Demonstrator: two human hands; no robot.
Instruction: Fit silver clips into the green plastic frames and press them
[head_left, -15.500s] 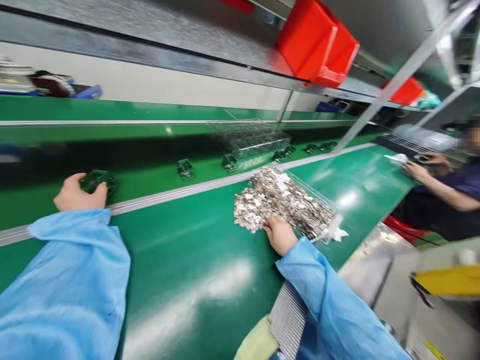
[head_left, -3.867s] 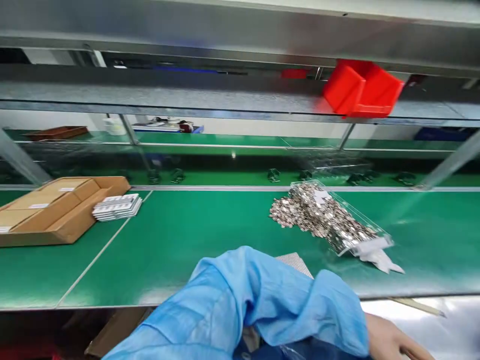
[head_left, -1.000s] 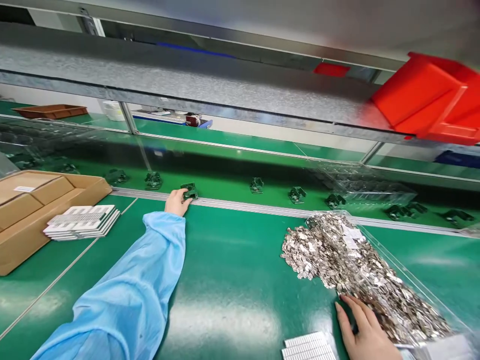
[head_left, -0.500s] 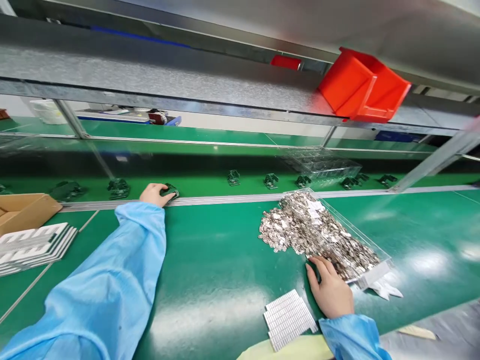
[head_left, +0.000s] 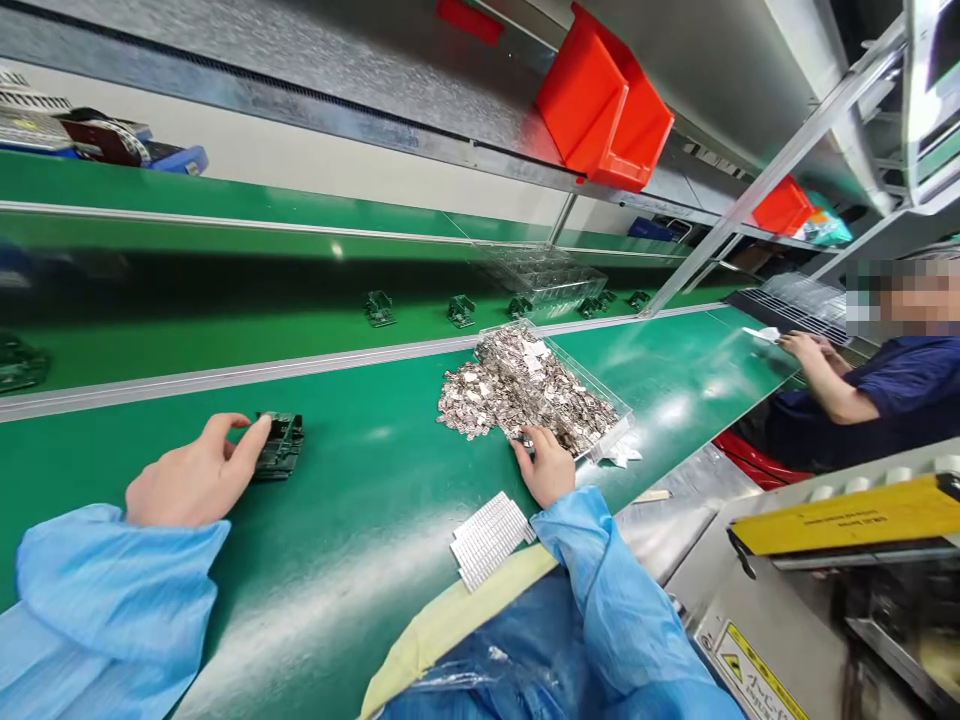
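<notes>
My left hand pinches a small dark green circuit board assembly between thumb and fingers, low over the green bench at the left. At the near edge of a heap of small shiny metal pieces, my right hand has its thumb and forefinger close together. Whatever lies between those fingertips is too small to make out. The heap spills from a clear plastic tray lying on the bench. Just below my right hand is a block of small light-grey pieces in rows.
Several green circuit board assemblies stand along the strip behind the metal rail. A red bin sits on the overhead shelf. Clear trays are stacked at the back. Another person works at the far right, beside a machine.
My left hand has brought the circuit board assembly from the rail toward me onto the near bench. The view has turned right, showing the other person. My right hand stays by the heap.
</notes>
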